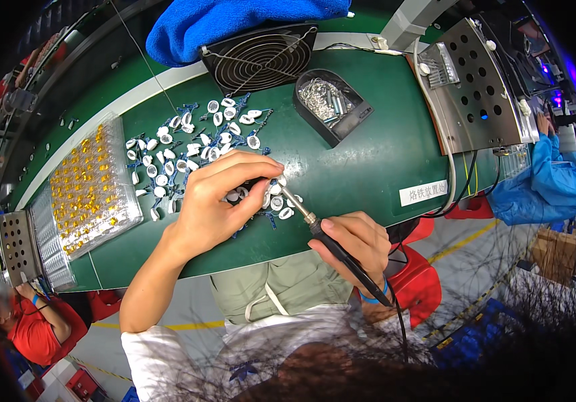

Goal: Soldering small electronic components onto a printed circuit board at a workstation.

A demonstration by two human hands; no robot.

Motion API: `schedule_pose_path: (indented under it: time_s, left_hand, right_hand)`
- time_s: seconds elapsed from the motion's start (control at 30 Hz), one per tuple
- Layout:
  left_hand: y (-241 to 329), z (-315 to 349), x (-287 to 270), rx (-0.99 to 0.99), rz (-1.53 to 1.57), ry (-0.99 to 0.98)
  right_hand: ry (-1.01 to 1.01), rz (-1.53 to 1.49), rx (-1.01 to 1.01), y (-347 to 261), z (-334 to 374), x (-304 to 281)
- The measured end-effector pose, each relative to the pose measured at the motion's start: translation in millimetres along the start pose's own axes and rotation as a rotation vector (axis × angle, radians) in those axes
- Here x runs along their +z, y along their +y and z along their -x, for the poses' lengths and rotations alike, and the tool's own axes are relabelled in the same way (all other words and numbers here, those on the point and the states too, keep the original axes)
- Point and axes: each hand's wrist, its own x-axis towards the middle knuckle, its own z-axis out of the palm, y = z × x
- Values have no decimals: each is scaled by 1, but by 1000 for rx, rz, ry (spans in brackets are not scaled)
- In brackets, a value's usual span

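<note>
My right hand (360, 242) is wrapped round the black handle of a soldering iron (337, 249). The iron's metal shaft points up and left, its tip meeting my left fingertips. Between thumb and forefinger, my left hand (211, 197) pinches a small white part (282, 180), mostly covered by the fingers. Around and beyond that hand lie many small white oval pieces (161, 179), several with dark blue wires attached. Some of them sit right under the left hand and beside the iron's tip.
A clear plastic tray (130, 194) of gold-coloured pieces lies at left. A black fan (261, 61) stands at the back under a blue cloth (234, 20). Right of it is a black bin (351, 124) of small metal parts. A perforated metal box (469, 94) stands at right. Co-workers sit on both sides.
</note>
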Motion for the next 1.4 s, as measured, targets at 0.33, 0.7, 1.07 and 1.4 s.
schedule_pose_path:
  time_s: [0.33, 0.7, 1.07, 1.4]
  left_hand:
    - [-2, -9, -4, -1, -8, 1]
    - [7, 2, -26, 207, 45, 22]
    - [-95, -66, -200, -232, -508, 261]
    - [-222, -195, -108, 179, 45, -400]
  right_hand:
    - [36, -23, 32, 2, -6, -12]
    - [117, 247, 205, 18, -26, -10]
    - [215, 36, 290, 29, -5, 6]
    - [190, 100, 224, 14, -5, -8]
